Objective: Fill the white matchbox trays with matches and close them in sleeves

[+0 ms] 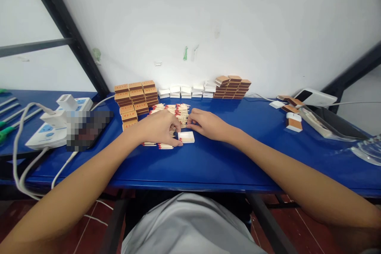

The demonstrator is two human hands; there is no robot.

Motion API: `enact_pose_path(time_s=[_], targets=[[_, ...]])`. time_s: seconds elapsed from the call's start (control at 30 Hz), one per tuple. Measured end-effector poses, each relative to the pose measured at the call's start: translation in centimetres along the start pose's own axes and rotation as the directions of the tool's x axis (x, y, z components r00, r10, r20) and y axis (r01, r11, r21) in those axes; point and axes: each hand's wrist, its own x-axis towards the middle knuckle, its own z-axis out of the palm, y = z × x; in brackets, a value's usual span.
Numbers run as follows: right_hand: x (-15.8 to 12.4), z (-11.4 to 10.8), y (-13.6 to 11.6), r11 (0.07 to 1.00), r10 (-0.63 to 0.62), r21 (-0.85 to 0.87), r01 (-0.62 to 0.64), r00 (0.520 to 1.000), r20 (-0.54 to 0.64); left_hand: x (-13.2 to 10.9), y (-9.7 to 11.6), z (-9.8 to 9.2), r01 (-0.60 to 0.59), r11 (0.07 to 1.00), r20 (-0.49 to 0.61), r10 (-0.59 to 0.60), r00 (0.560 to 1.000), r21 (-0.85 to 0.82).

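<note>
Thumb and forefinger of my left hand [160, 126] close around the left end of a small white matchbox tray [188, 135]. A few red-tipped matches lie inside the tray, their heads to the left. Just behind it, my right hand [206, 124] has its fingers curled together at the right edge of a large pile of matches [182, 110]. Whether matches are between those fingertips cannot be made out. Part of the pile is hidden under my left hand, and a few small bunches [165, 146] stick out in front of it.
Stacked printed matchboxes [135, 94] stand behind on the left. White trays [186, 91] and brown-sided boxes [233, 87] line the wall. A power strip [49, 133] and a phone [102, 127] lie left. Loose boxes [294, 122] and a white device [315, 97] lie right on the blue table [202, 170].
</note>
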Motion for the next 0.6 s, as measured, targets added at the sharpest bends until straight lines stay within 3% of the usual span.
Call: enact_pose_path(time_s=[0.17, 0.27, 0.43, 0.6], targets=[[-0.4, -0.7, 0.0, 0.998, 0.006, -0.058, -0.001, 0.996, 0.084, 0.0, 0.0, -0.1, 0.004, 1.0, 0.005, -0.004, 1.0, -0.001], [-1.0, -1.4, 0.0, 0.996, 0.007, -0.085, -0.001, 0.998, 0.069, 0.0, 0.0, 0.0, -0.009, 1.0, -0.012, 0.009, 1.0, 0.008], [-2.1, -2.4, -1.4, 0.999, -0.022, -0.028, 0.024, 0.998, 0.055, 0.0, -0.2, 0.1, -0.025, 0.999, -0.034, 0.026, 0.999, 0.025], [-1.9, -1.9, -2.3, 0.996, -0.086, 0.043, 0.083, 0.994, 0.066, 0.0, -0.1, 0.0, -0.001, 1.0, -0.017, 0.001, 1.0, 0.006]])
